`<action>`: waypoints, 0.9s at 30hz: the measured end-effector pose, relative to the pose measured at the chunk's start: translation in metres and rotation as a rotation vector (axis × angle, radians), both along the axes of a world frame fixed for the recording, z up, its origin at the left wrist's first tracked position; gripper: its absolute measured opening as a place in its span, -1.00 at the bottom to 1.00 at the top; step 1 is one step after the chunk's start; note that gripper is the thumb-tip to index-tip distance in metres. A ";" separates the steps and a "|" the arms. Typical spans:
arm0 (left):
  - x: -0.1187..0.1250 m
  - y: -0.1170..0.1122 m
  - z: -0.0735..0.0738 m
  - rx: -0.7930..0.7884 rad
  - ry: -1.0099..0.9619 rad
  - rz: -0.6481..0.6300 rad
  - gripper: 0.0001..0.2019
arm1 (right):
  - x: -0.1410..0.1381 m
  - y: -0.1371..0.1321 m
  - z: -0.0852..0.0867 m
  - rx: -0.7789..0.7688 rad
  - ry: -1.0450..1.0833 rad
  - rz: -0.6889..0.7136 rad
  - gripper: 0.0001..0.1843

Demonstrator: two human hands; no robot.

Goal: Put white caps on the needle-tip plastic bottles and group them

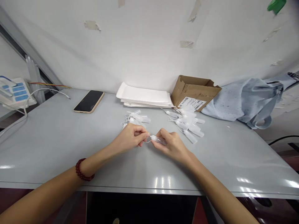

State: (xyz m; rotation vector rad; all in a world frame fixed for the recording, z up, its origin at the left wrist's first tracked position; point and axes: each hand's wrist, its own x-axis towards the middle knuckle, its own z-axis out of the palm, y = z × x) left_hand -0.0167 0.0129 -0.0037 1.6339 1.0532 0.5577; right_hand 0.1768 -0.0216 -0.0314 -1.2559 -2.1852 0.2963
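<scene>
My right hand point(171, 143) is closed round a small translucent plastic tag point(157, 139) above the middle of the grey table point(58, 146). My left hand point(132, 137) pinches the thin loop at the tag's left end, fingertips nearly touching the right hand's. A dark red bead bracelet point(82, 171) sits on my left wrist. A small pile of the same tags point(137, 118) lies just behind my left hand. A larger pile of tags point(188, 123) lies behind and right of my right hand.
A phone point(89, 101) lies face up at the back left. A stack of white bags point(144, 96) rests against the wall, beside an open cardboard box point(193, 91). A blue-grey cloth bag point(249, 99) is at the right. Cables and a device point(16, 93) are at the far left.
</scene>
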 end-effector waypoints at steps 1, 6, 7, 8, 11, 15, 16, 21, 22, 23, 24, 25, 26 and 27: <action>-0.001 0.001 0.001 0.003 0.003 -0.014 -0.77 | 0.000 0.000 0.000 -0.005 0.017 0.001 -0.81; -0.010 0.008 0.010 0.036 -0.038 -0.082 -0.68 | 0.000 0.003 0.005 0.006 0.139 -0.012 -0.79; -0.012 0.009 0.011 0.038 -0.048 -0.068 -0.67 | 0.000 0.003 0.005 0.018 0.148 -0.018 -0.79; -0.012 0.010 0.012 0.033 -0.051 -0.057 -0.67 | 0.000 0.003 0.005 0.030 0.150 -0.022 -0.78; -0.011 0.009 0.012 0.013 -0.041 -0.066 -0.72 | 0.000 0.003 0.004 0.043 0.139 -0.018 -0.79; -0.005 0.005 0.008 -0.004 -0.044 -0.042 -0.77 | 0.001 0.002 0.004 0.020 0.122 -0.005 -0.79; -0.004 0.004 0.006 -0.003 -0.050 -0.029 -0.78 | 0.001 0.001 0.005 0.009 0.117 -0.004 -0.78; 0.004 0.000 -0.002 0.002 -0.091 -0.005 -0.78 | 0.004 0.000 0.007 -0.039 0.108 -0.008 -0.77; 0.004 -0.001 -0.003 0.000 -0.098 -0.007 -0.79 | 0.004 0.000 0.007 -0.044 0.105 -0.008 -0.77; 0.005 -0.001 -0.004 -0.002 -0.104 -0.010 -0.79 | 0.004 0.000 0.006 -0.049 0.099 -0.007 -0.77; 0.005 -0.002 -0.005 -0.005 -0.105 -0.013 -0.79 | 0.004 0.000 0.005 -0.053 0.092 -0.006 -0.77; 0.005 -0.002 -0.005 -0.008 -0.103 -0.015 -0.79 | 0.003 0.000 0.004 -0.055 0.085 -0.005 -0.78; 0.005 -0.002 -0.005 -0.010 -0.099 -0.019 -0.80 | 0.003 0.001 0.003 -0.058 0.077 -0.006 -0.78; 0.005 -0.002 -0.005 -0.009 -0.094 -0.023 -0.79 | 0.003 0.001 0.003 -0.062 0.070 -0.008 -0.78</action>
